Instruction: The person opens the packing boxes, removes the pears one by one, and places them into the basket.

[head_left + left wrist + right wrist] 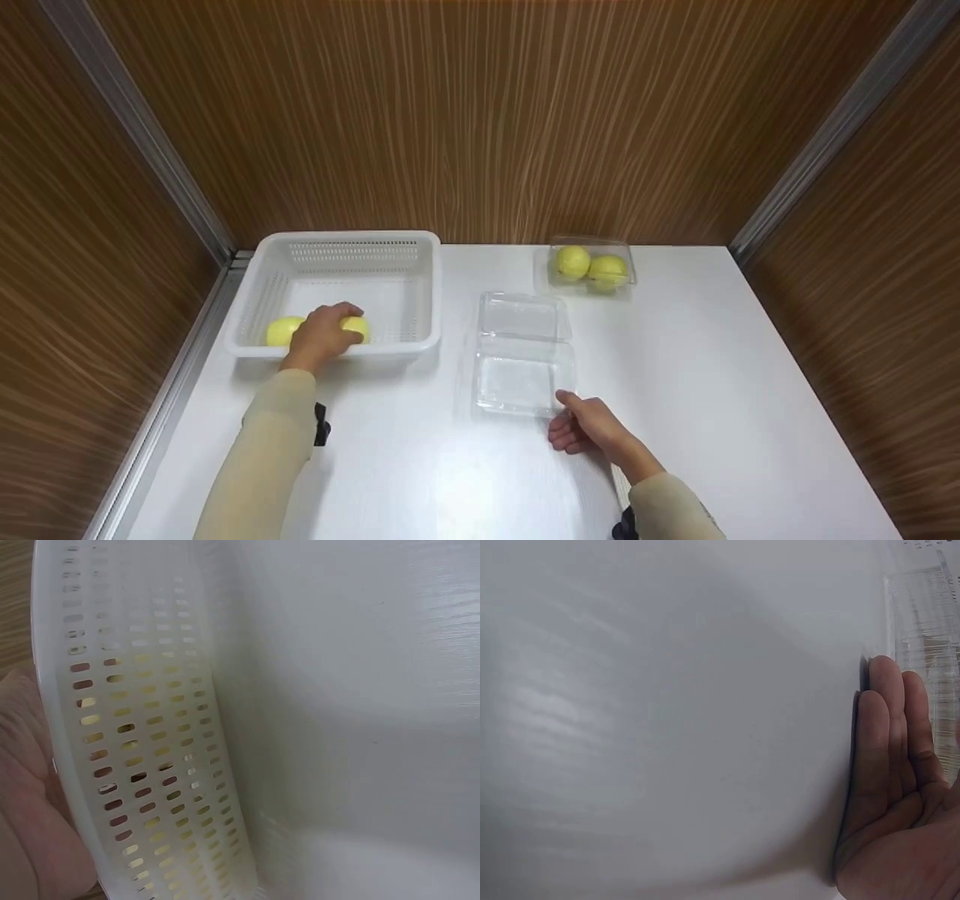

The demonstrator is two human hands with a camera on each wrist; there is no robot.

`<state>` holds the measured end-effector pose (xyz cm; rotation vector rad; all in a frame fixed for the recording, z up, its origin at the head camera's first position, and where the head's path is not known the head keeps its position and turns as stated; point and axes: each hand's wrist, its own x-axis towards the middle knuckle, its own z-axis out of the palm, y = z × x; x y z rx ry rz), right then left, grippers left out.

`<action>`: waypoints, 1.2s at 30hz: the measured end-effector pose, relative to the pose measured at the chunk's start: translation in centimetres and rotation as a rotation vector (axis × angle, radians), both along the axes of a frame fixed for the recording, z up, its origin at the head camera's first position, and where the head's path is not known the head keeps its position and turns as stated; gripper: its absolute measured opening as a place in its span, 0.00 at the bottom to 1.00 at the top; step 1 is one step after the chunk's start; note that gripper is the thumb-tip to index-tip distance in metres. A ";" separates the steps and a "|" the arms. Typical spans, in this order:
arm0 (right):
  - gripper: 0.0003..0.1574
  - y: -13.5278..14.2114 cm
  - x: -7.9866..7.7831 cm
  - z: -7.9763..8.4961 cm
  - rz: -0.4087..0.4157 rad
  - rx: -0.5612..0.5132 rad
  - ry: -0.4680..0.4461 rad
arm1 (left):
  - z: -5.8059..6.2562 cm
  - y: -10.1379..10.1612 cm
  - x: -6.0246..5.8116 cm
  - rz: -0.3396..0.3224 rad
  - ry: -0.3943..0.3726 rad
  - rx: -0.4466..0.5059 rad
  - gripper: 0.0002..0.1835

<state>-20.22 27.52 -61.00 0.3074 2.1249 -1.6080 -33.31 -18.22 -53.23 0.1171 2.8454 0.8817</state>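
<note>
My left hand [324, 334] reaches over the near wall of the white basket [431, 292] and grips a lemon [355, 328] between thumb and fingers. A second lemon [283, 331] lies just left of that hand, in the basket. In the left wrist view the perforated basket wall [150, 727] hides most of the fruit. My right hand [589, 424] is at the near right corner of an opened clear plastic clamshell box [517, 379], thumb at its rim. Its fingers [874, 727] rest along the table, relaxed, with nothing in them.
Farther back on the right stands another clear clamshell box [631, 279] with two lemons [573, 262] inside. Wood-patterned panels [480, 120] enclose the white table [712, 390] at the back and both sides. A metal rail [161, 435] runs along the left edge.
</note>
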 end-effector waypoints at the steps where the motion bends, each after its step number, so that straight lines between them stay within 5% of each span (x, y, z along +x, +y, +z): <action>1: 0.43 0.0 0.0 0.0 -0.001 -0.001 -0.001 | 0.0 0.0 0.0 -0.002 -0.001 -0.004 0.26; 21: 0.41 -0.3 -0.2 0.0 -0.015 0.003 -0.014 | -0.2 0.1 0.1 0.028 -0.024 -0.031 0.26; 30: 0.38 -0.7 -2.0 1.0 -0.033 0.018 -0.123 | -0.5 0.1 -0.1 0.028 0.013 -0.043 0.26; 36: 0.36 -2.0 -3.8 1.4 -0.041 0.020 -0.116 | -0.7 0.2 -0.1 0.036 -0.004 -0.040 0.26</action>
